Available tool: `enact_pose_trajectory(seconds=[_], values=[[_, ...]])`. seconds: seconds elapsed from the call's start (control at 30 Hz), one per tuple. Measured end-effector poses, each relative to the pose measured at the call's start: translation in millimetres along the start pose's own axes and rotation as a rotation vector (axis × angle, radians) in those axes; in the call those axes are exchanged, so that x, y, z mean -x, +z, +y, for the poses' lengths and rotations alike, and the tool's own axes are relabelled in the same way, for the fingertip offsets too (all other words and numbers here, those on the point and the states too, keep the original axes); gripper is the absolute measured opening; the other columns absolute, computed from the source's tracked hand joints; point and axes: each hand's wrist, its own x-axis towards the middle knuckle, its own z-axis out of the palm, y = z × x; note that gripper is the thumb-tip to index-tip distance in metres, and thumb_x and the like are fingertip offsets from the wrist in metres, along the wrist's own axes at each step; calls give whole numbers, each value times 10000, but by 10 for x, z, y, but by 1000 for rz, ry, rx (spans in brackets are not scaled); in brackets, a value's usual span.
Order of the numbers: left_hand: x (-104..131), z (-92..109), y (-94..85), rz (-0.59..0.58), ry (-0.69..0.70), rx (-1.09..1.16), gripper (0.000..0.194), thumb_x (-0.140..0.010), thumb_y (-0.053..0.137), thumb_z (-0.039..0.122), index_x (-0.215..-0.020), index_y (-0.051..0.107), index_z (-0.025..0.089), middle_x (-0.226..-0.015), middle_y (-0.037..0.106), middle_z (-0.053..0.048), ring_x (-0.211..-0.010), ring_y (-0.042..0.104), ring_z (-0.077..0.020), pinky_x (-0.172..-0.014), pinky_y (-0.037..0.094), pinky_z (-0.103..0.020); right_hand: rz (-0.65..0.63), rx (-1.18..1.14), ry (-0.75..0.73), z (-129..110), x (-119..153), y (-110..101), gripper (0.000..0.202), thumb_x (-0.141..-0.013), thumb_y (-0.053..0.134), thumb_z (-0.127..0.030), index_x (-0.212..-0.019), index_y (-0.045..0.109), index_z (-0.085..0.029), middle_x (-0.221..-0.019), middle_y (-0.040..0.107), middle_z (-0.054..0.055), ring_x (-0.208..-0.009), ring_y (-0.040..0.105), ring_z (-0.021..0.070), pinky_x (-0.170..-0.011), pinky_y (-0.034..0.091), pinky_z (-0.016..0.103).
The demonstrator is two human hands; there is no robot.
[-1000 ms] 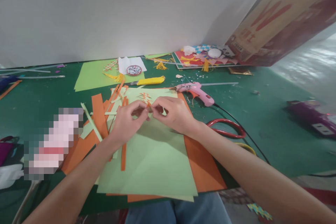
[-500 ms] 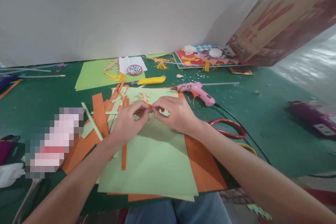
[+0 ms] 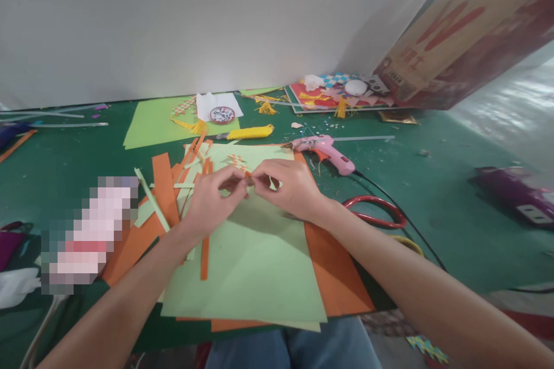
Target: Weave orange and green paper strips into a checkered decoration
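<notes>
Between my fingertips is a small woven braid of orange and pale paper strips (image 3: pixel 238 162), its far end showing beyond my hands. My left hand (image 3: pixel 219 196) pinches the near end from the left, thumb against forefinger. From the right, my right hand (image 3: pixel 288 187) pinches the same end, so the fingertips almost meet. The exact fold there is hidden by the fingers. Both hands are above pale green paper sheets (image 3: pixel 259 277), with an orange sheet (image 3: pixel 335 277) underneath. Loose orange strips (image 3: pixel 205 256) and pale green strips (image 3: pixel 152 200) lie left of my left hand.
Beyond my hands lie a yellow utility knife (image 3: pixel 250 132) and a pink glue gun (image 3: pixel 331 153) with a black cord. Red-handled scissors (image 3: pixel 400 219) sit by my right forearm. A blurred-out pink object (image 3: pixel 90 236) is at left; a cardboard box (image 3: pixel 467 40) stands back right.
Very little differs. The woven braid has tilted slightly between my fingertips, and both hands keep their pinch in nearly the same place.
</notes>
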Motion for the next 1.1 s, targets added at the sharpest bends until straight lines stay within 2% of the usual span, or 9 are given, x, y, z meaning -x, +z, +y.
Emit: enact_pose_trajectory(seconds=[0.57, 1.1], values=[[-3, 33, -4, -11, -37, 72, 86, -778, 515, 185, -697, 544, 189, -618, 631, 26, -581, 648, -108, -623, 516, -214, -44, -210, 189, -49, -37, -35, 116, -685, 484, -99, -608, 541, -164, -559, 545, -33, -507, 444, 53, -511, 368, 164], [-6, 47, -9, -15, -45, 98, 96, -782, 523, 182, -689, 547, 187, -617, 624, 24, -579, 643, -107, -627, 528, -213, -92, -267, 312, -61, -44, -29, 99, -690, 502, -144, -603, 542, -167, -564, 545, -27, -522, 436, 64, -514, 370, 185]])
